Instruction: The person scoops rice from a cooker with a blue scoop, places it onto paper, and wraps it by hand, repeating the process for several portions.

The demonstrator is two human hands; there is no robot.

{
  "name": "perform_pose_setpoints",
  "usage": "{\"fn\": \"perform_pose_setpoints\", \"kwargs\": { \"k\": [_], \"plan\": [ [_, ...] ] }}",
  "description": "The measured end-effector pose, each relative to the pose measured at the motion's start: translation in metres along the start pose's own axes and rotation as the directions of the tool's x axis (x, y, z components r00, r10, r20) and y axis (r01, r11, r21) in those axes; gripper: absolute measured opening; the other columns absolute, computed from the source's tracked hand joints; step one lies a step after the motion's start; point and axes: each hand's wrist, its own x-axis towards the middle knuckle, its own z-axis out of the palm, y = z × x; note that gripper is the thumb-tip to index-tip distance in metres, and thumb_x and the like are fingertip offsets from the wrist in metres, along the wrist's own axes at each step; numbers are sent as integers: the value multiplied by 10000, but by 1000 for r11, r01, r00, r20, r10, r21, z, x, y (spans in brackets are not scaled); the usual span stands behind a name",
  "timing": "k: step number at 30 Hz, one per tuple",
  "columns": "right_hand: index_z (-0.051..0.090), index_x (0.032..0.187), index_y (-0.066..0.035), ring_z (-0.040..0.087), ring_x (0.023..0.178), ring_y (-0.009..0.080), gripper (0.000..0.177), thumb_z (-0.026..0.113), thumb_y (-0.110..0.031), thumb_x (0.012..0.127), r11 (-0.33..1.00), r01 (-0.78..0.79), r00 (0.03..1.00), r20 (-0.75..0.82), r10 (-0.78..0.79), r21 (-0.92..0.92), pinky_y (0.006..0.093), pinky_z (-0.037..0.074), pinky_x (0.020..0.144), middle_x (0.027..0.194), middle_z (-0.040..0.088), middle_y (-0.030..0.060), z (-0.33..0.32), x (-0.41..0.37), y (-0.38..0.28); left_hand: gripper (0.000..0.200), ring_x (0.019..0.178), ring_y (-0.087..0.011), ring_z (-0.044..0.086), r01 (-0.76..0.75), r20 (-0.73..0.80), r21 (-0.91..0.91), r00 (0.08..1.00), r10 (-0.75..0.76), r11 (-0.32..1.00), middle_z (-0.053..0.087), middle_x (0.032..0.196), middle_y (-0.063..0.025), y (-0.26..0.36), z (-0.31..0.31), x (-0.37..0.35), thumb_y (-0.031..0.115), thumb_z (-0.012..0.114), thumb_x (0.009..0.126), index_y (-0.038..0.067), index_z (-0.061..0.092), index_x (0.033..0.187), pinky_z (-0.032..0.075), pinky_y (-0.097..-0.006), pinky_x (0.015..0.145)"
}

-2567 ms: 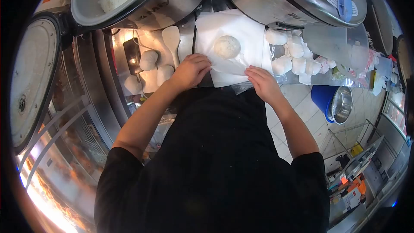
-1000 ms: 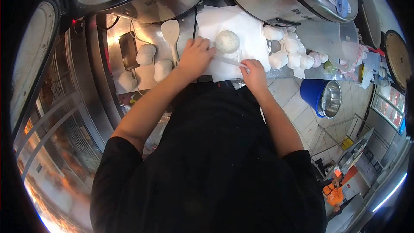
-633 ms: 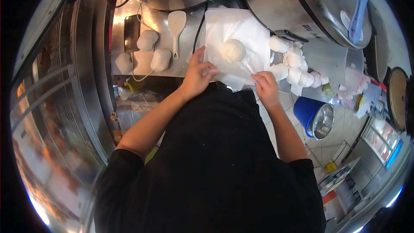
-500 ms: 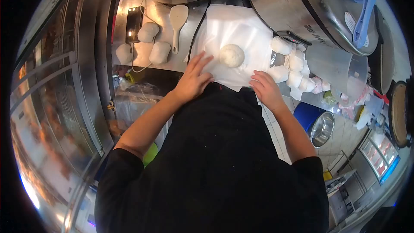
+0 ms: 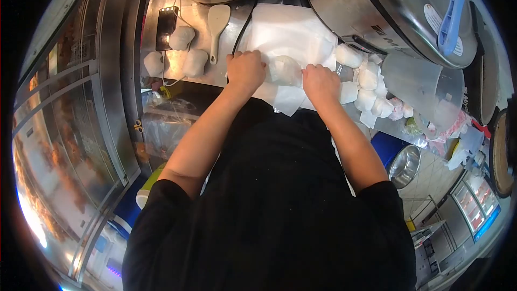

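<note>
A pale round mound, possibly rice (image 5: 285, 70), lies on white sheets of wrapping paper (image 5: 293, 27) on the metal counter. A layer of the paper seems to lie over it, making it look dimmer. My left hand (image 5: 246, 72) is closed at the mound's left side, fingers curled on the paper. On the right side my right hand (image 5: 321, 82) is closed too, gripping the paper close to the mound. Both sets of fingertips are partly hidden. A paper corner hangs over the counter's near edge between my wrists.
Several white wrapped bundles (image 5: 368, 78) are piled to the right; others (image 5: 194, 64) lie at left beside a phone (image 5: 167, 28) and a rice paddle (image 5: 218, 22). Large metal cookers (image 5: 371, 11) stand behind. A metal bowl (image 5: 405, 166) sits lower right.
Both hands have gone from loosely spread fingers to a closed grip on the paper and moved in beside the mound. The mound, bare before, now looks covered by a paper layer.
</note>
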Motion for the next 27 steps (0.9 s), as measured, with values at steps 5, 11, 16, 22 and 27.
{"fn": "perform_pose_setpoints", "kwargs": {
  "k": [5, 11, 16, 22, 27],
  "plan": [
    [729, 1133, -101, 680, 1033, 339, 223, 732, -229, 950, 987, 68, 944, -330, -17, 143, 469, 520, 897, 1076, 712, 110, -22, 6, -2, 350, 1134, -360, 679, -11, -27, -278, 1000, 3, 960, 730, 1200, -163, -11, -10, 5, 210, 711, 939, 55, 670, 1250, 460, -524, 986],
    [681, 1267, -63, 650, 1189, 344, 378, 738, -86, 895, 799, 528, 747, -605, -275, 288, 491, 513, 1021, 1274, 670, 112, -17, -9, 0, 526, 1354, -353, 562, -765, -457, -144, 614, 644, 627, 601, 1437, -167, -38, 3, -19, 156, 706, 917, 34, 591, 1416, 447, -489, 1130],
    [596, 1461, -84, 530, 1390, 353, 551, 723, -243, 948, 888, 447, 821, -444, -358, 110, 540, 377, 1178, 1492, 554, 157, 26, -34, -25, 748, 1507, -374, 451, -718, -262, -64, 683, 682, 694, 493, 1608, -163, -37, 29, -30, 134, 740, 880, 39, 471, 1572, 372, -526, 1232],
    [587, 1481, -80, 563, 1313, 320, 543, 689, -236, 970, 892, 317, 870, -474, -138, 322, 505, 402, 1128, 1434, 593, 119, 9, 7, -11, 472, 1346, -342, 558, -588, -350, -122, 779, 520, 799, 647, 1368, -111, -22, 0, -3, 164, 726, 875, 71, 633, 1329, 420, -505, 1125],
    [656, 1359, -68, 584, 1242, 308, 443, 697, -174, 931, 961, 273, 926, -263, -272, -37, 441, 451, 1047, 1329, 623, 106, -13, 59, 16, 384, 1279, -331, 577, -576, -463, 168, 670, 580, 800, 643, 1308, -121, -13, -8, 72, 94, 740, 877, 61, 656, 1250, 450, -487, 1086]
  ]
}}
